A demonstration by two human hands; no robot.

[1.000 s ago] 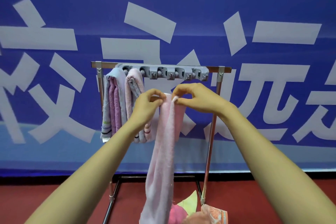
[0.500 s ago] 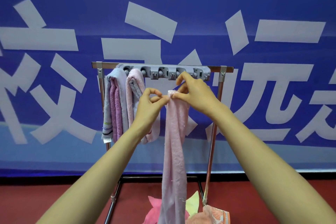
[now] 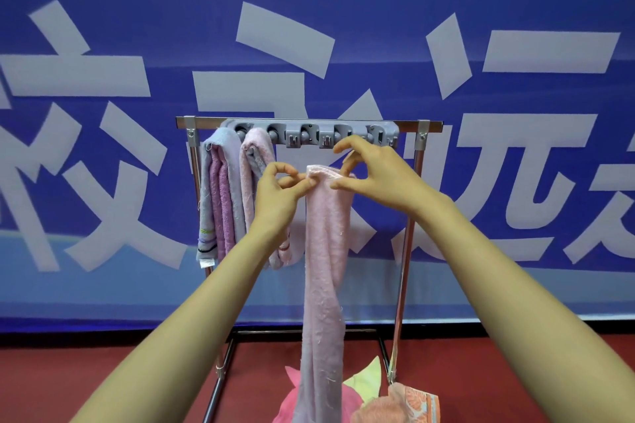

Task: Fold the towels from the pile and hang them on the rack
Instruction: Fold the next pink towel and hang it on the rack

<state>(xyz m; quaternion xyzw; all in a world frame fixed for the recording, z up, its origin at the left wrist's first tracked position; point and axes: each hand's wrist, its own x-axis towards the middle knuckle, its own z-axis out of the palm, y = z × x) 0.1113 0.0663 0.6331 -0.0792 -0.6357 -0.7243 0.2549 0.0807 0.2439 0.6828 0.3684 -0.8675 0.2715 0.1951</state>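
A long pale pink towel (image 3: 324,251) hangs folded lengthwise in front of the metal rack (image 3: 409,216). My left hand (image 3: 280,192) pinches its top left corner. My right hand (image 3: 374,175) touches the top edge with thumb and a finger, the other fingers spread upward. Both hands sit just below the grey clip bar (image 3: 309,134) on the rack's top rail. Two towels hang from the bar's left clips: a lilac and purple one (image 3: 220,196) and a pink one (image 3: 256,168). The pile (image 3: 374,395) lies on the floor at the rack's foot, partly hidden by the held towel.
A blue banner (image 3: 103,182) with large white characters stands right behind the rack. The floor (image 3: 103,374) is dark red. The pile shows pink, yellow and orange cloths. The rack's right-hand clips (image 3: 378,134) carry nothing.
Both hands have risen slightly with the towel's top edge toward the clip bar. My right hand's fingers have spread more. The towel's lower part hangs straighter.
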